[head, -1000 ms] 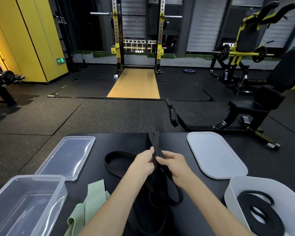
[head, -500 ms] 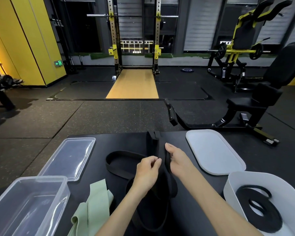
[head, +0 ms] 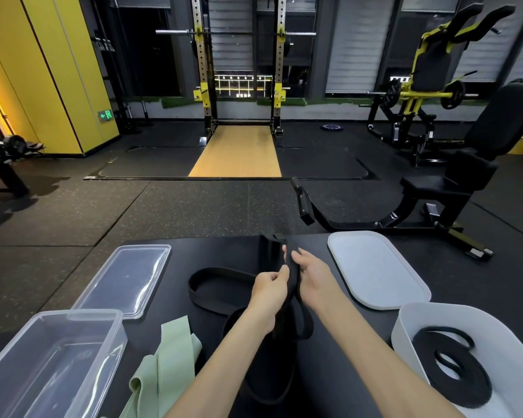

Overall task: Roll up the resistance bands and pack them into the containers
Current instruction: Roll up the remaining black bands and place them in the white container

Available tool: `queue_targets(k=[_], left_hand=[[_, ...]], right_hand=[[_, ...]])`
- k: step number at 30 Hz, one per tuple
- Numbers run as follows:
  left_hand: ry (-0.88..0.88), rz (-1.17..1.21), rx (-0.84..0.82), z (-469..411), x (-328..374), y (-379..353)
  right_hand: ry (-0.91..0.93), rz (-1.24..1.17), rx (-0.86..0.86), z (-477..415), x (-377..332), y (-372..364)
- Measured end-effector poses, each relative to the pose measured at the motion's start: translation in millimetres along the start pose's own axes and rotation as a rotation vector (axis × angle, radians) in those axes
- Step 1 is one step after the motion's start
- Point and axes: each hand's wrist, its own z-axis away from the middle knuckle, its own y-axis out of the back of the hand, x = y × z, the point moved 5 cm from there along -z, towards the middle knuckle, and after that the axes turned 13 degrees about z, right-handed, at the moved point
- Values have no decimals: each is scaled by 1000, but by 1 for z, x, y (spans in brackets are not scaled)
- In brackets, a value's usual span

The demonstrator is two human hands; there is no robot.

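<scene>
A person stands at the near edge of a black table (head: 224, 251) in a gym, both bare forearms reaching away over it. The left hand (head: 269, 289) and right hand (head: 313, 274) meet at the middle of the table. Each has its fingers curled around a doubled length of a black resistance band (head: 291, 268), pinching it between them. The rest of that band trails in loose loops on the table to the left of the hands and back under the wrists.

A pale green band (head: 169, 357) lies crumpled at the near left. Just left of it stands a clear container (head: 115, 348), open, with its clear lid (head: 127, 276) lying flat beyond it. At the near right stands a white container (head: 435, 310), and a coiled black band (head: 453, 366) lies inside it. Its white lid (head: 375, 270) lies flat just beyond it.

A squat rack (head: 239, 70) stands far across the dark floor, and a black bench (head: 453, 182) stands to the right.
</scene>
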Motion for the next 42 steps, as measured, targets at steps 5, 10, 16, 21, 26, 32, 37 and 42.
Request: queue_targets(k=[5,10,16,21,26,32,37,42], left_hand=[[-7,-82,17,3,4,-4],[-49,7,5,2,8,-9],[-144,46,99,-3,22,0],[-55,236,120,-12,44,-2],[15,364,71,-9,57,-7],[-42,360,-8,-7,72,-7],[-79,194,-34,-3,71,-4],[-92,150,-37,-1,78,-4]], right_hand=[[36,117,82,3,1,1],[48,238,17,8,2,-1],[101,483,-45,28,9,13],[142,640,-84,51,23,13],[174,519,-40,60,18,7],[116,337,-80,70,3,-4],[63,333,-277,82,2,-9],[17,362,-372,93,-10,-11]])
